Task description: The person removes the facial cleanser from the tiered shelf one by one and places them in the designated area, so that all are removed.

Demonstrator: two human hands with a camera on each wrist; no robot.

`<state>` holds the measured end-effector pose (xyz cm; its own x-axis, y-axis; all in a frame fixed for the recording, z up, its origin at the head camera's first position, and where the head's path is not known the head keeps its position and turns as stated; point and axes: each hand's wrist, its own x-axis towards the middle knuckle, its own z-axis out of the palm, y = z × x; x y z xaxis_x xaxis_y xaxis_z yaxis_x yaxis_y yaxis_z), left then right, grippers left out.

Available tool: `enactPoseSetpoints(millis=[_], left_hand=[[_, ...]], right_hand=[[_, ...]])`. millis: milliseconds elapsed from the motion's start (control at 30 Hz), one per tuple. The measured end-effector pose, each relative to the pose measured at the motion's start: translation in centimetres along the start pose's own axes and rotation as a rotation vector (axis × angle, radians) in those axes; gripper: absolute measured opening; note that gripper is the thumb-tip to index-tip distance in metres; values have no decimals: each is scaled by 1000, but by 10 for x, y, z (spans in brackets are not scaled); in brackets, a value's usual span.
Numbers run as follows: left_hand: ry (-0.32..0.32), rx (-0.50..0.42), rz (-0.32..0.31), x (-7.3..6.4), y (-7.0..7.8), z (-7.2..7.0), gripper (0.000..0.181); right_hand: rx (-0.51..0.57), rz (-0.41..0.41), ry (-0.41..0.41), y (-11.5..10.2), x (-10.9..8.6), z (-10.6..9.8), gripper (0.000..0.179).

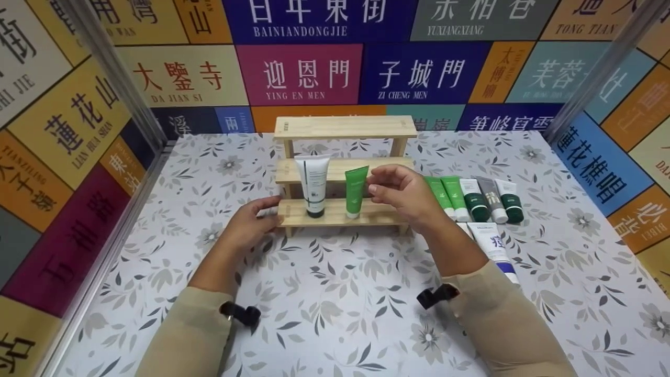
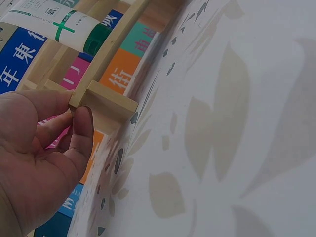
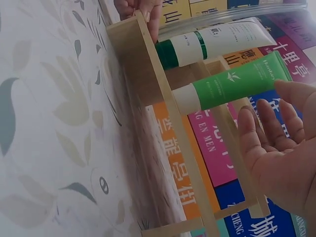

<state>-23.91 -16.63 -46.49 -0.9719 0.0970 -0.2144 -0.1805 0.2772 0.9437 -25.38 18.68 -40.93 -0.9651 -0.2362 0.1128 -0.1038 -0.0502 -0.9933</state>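
Note:
A three-step wooden rack (image 1: 345, 127) stands on the table. My left hand (image 1: 255, 220) holds the left end of its lowest step, and the left wrist view shows thumb and fingers pinching the step's corner (image 2: 81, 94). On that step stand a white tube (image 1: 314, 183) with a dark green cap and, to its right, a green tube (image 1: 355, 191) with a white cap, both upright. Just right of the green tube is my right hand (image 1: 405, 193), fingers loosely bent and not wrapped round it. The right wrist view has the thumb (image 3: 296, 94) at the tube's top edge; whether it touches, I cannot tell.
Right of the rack several tubes lie in a row on the flowered tabletop, among them a green tube (image 1: 455, 196), a grey tube (image 1: 492, 199) and a white-and-green tube (image 1: 509, 200). A white-and-purple tube (image 1: 489, 241) lies nearer, partly behind my right forearm. Printed panels (image 1: 301, 73) wall the table.

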Motion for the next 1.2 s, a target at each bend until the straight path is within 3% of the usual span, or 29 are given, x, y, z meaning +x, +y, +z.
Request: enactPoseSetpoints(millis=[433, 800, 1200], left_hand=[[1, -10, -30, 1, 1, -1, 57], [-8, -14, 2, 1, 0, -1, 58], [-2, 15, -25, 2, 0, -1, 57]], right_hand=[[-17, 42, 7, 5, 8, 11, 31], [-56, 53, 32, 5, 6, 12, 26], [-51, -10, 43, 6, -1, -12, 25]])
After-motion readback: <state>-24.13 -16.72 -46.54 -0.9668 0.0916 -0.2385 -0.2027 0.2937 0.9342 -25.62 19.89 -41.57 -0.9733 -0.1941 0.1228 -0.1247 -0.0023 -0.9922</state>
